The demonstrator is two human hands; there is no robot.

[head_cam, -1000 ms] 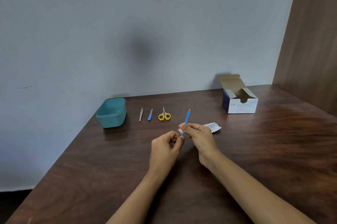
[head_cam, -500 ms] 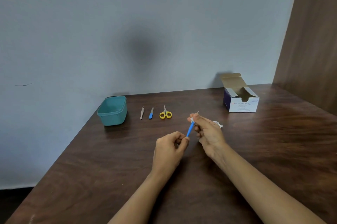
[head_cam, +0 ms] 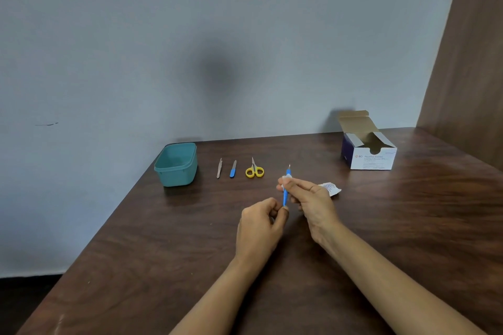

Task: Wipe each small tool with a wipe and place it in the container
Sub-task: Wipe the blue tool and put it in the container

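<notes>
The blue-handled tool stands nearly upright above the counter, its metal tip pointing away from me. My left hand pinches its lower end, and my right hand pinches the white wipe around its upper part. Behind lie the yellow scissors, a small blue tool and tweezers in a row. The teal container stands to their left. A torn wrapper lies just behind my right hand, and an open swab box stands farther right.
</notes>
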